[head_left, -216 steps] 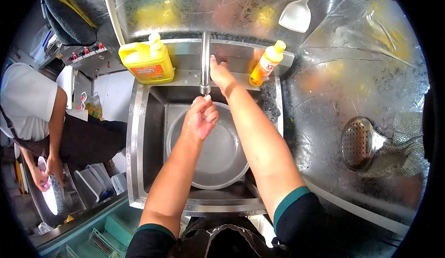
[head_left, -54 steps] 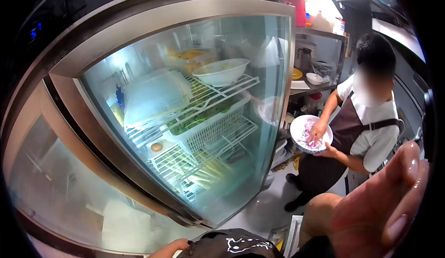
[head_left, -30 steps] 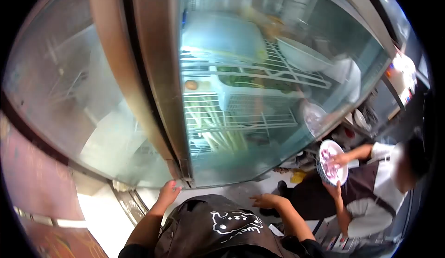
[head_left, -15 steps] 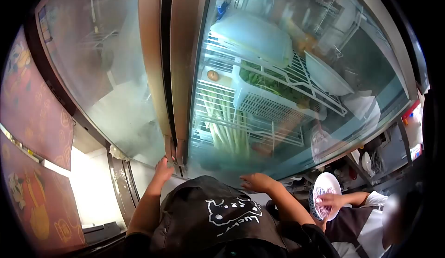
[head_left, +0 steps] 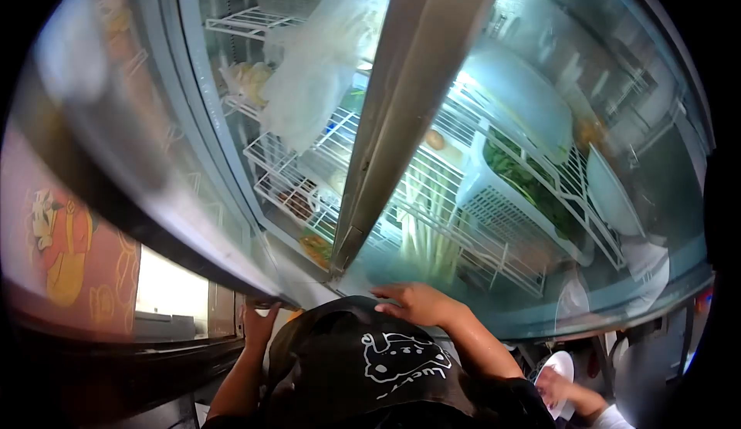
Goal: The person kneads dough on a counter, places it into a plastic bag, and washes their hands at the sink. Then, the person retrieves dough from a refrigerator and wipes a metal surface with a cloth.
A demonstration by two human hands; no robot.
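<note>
My left hand [head_left: 258, 325] has its fingers curled round the edge of the left refrigerator door [head_left: 166, 197], at the handle low on it. That door stands swung out, blurred by motion. My right hand [head_left: 423, 304] is held in front of my apron [head_left: 332, 352], fingers apart and nothing in them. It is near the foot of the right glass door [head_left: 494, 294], which is closed. Through the gap on the left show wire shelves [head_left: 255, 24] and a large translucent plastic bag [head_left: 309, 74].
Behind the right glass are a basket [head_left: 498, 201] of green leaves, an egg [head_left: 434, 139], long pale green stalks [head_left: 424, 213] and a white bowl [head_left: 614, 190]. At lower right a co-worker's hand [head_left: 554, 389] reaches into a bowl [head_left: 563, 363]. A patterned curtain [head_left: 85, 267] hangs at left.
The left refrigerator door has swung open toward me and left with my left hand on it, uncovering the shelves. My view has turned left. My right hand remains before my apron.
</note>
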